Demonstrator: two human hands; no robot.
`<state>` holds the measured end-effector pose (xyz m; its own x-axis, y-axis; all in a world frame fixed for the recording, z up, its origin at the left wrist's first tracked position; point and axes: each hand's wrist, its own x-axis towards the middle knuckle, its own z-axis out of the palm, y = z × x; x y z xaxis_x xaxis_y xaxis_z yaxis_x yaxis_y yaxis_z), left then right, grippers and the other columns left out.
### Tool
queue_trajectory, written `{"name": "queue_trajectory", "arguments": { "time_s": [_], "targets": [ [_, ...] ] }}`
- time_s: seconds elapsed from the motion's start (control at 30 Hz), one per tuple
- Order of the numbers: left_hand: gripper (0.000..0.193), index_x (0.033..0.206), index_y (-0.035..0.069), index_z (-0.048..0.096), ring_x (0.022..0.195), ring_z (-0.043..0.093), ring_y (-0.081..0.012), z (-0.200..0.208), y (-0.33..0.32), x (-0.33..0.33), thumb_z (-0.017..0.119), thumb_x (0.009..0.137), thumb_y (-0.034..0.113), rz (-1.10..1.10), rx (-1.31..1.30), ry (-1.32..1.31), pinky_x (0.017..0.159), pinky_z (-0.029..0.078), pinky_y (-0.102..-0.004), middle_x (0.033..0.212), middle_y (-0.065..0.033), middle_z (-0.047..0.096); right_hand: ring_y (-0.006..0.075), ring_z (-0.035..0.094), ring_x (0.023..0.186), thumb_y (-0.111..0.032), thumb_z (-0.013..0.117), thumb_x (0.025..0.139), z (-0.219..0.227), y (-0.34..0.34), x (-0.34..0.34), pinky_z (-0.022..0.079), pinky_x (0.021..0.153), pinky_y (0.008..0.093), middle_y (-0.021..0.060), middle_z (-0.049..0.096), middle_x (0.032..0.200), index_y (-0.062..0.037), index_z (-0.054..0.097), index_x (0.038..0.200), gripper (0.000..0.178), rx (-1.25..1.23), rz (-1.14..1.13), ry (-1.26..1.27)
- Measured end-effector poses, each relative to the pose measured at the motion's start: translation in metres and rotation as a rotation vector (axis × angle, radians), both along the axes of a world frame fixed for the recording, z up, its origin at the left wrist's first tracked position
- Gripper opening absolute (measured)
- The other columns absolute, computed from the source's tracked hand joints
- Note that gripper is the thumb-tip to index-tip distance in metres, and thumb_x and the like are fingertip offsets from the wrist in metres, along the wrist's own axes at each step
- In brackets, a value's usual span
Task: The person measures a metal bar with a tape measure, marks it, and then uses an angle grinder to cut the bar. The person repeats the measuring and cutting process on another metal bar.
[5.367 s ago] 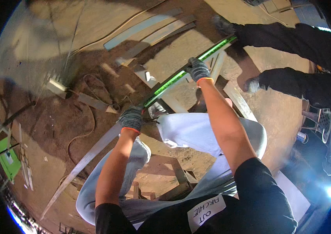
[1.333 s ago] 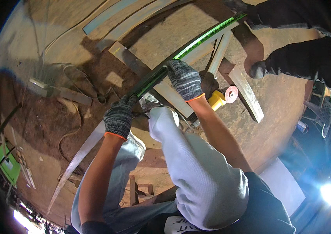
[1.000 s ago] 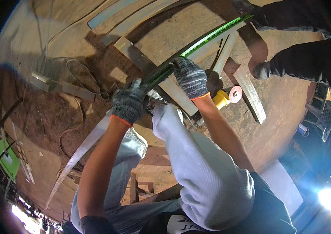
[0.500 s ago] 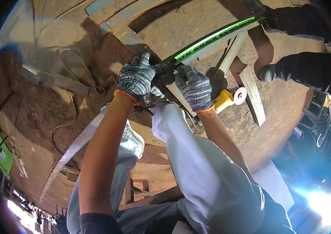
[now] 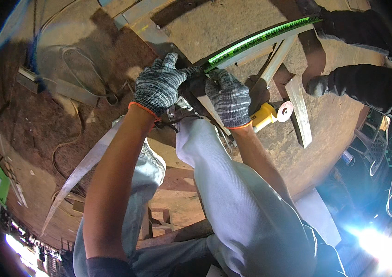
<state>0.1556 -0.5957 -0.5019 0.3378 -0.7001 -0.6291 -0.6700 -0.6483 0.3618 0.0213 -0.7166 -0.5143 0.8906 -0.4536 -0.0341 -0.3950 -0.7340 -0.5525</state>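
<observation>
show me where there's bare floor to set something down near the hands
Bare floor lies upper middle, above the green tape measure, and lower right of the metal strip. It is crowded around the left hand, right hand and yellow grinder, and cables clutter the left.

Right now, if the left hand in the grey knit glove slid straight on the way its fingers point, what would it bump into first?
Probably the right hand, which sits just beyond the left hand fingertips, where the green tape measure blade begins. Depth is hard to judge here.
</observation>
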Motion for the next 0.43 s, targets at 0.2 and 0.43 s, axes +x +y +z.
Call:
{"name": "queue_trajectory", "arguments": {
  "time_s": [0.2, 0.43],
  "targets": [
    [0.038, 0.127, 0.032, 0.044, 0.125, 0.035, -0.0323, -0.015, 0.006, 0.000, 0.044, 0.089, 0.037, -0.017, 0.002, 0.000, 0.103, 0.030, -0.0395, 0.139, -0.0142, 0.030, 0.0318, 0.060, 0.075, -0.017, 0.060, 0.075, 0.001, -0.001, 0.002, 0.048, 0.066, 0.0387, 0.0151, 0.061, 0.083, -0.0053, 0.060, 0.092, 0.021, 0.003, 0.014, 0.030],
    [0.073, 0.133, 0.013, 0.033, 0.112, 0.048, -0.0343, -0.018, 0.001, 0.000, 0.041, 0.081, 0.063, 0.183, 0.111, 0.087, 0.096, 0.037, -0.0427, 0.125, -0.0198, 0.044, 0.0316, 0.060, 0.077, -0.019, 0.062, 0.074, 0.000, -0.002, 0.001, 0.048, 0.067, 0.0383, 0.0160, 0.061, 0.086, -0.0052, 0.060, 0.095, 0.025, 0.052, 0.027, 0.053]
  ]
}}
